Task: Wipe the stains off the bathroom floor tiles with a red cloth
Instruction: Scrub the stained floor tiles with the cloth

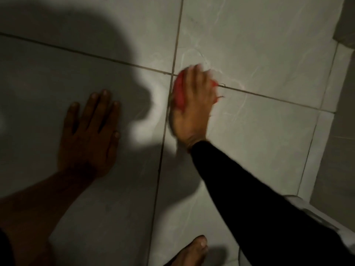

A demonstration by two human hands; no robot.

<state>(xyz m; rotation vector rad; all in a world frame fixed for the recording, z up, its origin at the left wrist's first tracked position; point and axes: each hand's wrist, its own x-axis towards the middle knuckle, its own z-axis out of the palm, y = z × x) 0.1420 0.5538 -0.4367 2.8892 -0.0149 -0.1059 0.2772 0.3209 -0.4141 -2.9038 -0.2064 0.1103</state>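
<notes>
Scrubbing where 4 floor tiles (259, 45) meet

Right hand (194, 106) bunched on soft red cloth (178, 93), best gripped wadded; left hand (90, 135) flat, splayed, empty.

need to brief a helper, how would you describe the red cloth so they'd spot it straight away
Find where the dark grout lines cross. The right hand presses flat there, the red cloth bunched beneath it. It is the only red thing on the pale tiles.
</notes>
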